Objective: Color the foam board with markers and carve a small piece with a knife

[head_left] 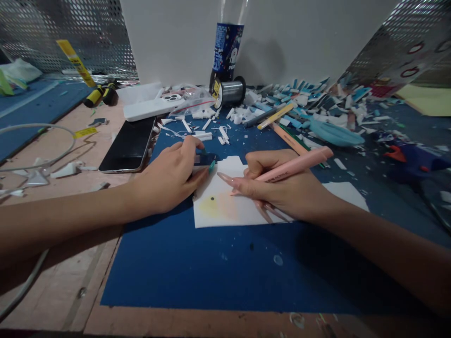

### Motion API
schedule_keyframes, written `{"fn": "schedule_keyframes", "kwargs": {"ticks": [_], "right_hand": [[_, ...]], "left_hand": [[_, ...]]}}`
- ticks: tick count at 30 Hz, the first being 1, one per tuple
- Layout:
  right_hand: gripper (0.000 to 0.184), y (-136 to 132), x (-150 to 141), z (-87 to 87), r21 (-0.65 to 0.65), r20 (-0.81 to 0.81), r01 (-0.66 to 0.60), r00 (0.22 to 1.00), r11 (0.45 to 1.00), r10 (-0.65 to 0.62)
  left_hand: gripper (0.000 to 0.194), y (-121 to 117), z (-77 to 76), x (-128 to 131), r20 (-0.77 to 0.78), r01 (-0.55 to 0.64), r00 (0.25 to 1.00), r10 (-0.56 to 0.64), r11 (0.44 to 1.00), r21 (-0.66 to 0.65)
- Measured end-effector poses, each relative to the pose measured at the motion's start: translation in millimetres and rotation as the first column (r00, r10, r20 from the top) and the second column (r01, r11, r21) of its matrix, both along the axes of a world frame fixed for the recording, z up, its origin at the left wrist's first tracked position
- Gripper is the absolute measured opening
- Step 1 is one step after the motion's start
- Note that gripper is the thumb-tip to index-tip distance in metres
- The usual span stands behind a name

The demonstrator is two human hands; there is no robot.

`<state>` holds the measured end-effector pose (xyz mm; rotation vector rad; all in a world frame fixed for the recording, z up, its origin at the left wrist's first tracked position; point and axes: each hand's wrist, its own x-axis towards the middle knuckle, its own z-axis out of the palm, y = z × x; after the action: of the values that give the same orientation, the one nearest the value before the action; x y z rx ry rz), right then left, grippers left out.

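A white sheet (246, 213), paper or thin foam, lies on the blue mat; yellow and peach shading and a small dark dot mark its left part. My right hand (282, 183) is closed around a pink marker (296, 164), its tip end down by the peach patch. The lower fingers of that hand rest on the sheet. At the sheet's upper left edge, my left hand (172, 173) has its thumb stretched out and its index finger bent, with a gap between them. The thumb touches or nearly touches the sheet; its other fingers are hidden.
A dark phone (128, 144) lies left of the mat (197, 272), near a white phone (155, 108). Behind are a wire spool (232, 93), a bottle (228, 49) and heaped scraps (317, 103). A teal dish (334, 133) and a blue glue gun (416, 157) sit right.
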<state>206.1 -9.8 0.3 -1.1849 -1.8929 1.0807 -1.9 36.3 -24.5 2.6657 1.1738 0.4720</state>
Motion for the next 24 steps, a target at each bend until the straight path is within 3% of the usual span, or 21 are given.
{"fn": "schedule_keyframes", "kwargs": {"ticks": [3,9,19,24], "right_hand": [[0.046,0.3,-0.3,0.1,-0.025,0.012,-0.074,0.997,0.997,0.074],[0.045,-0.7,-1.6,0.6,0.007,-0.061,0.059,0.996,0.998,-0.059],[0.047,0.2,-2.4,2.4,0.053,0.024,0.017,1.0,0.998,-0.018],[0.047,-1.1,-3.2,2.7,0.042,0.002,0.054,0.999,0.998,-0.054]], "left_hand": [[0.033,-0.1,0.1,-0.2,-0.007,0.003,1.0,-0.003,1.0,-0.001],[0.032,0.1,-0.6,0.0,0.001,-0.002,1.0,0.002,1.0,0.005],[0.033,0.1,-0.2,0.1,-0.001,0.001,1.0,-0.001,1.0,-0.009],[0.033,0.2,0.1,0.7,0.0,0.005,1.0,-0.005,1.0,0.007]]}}
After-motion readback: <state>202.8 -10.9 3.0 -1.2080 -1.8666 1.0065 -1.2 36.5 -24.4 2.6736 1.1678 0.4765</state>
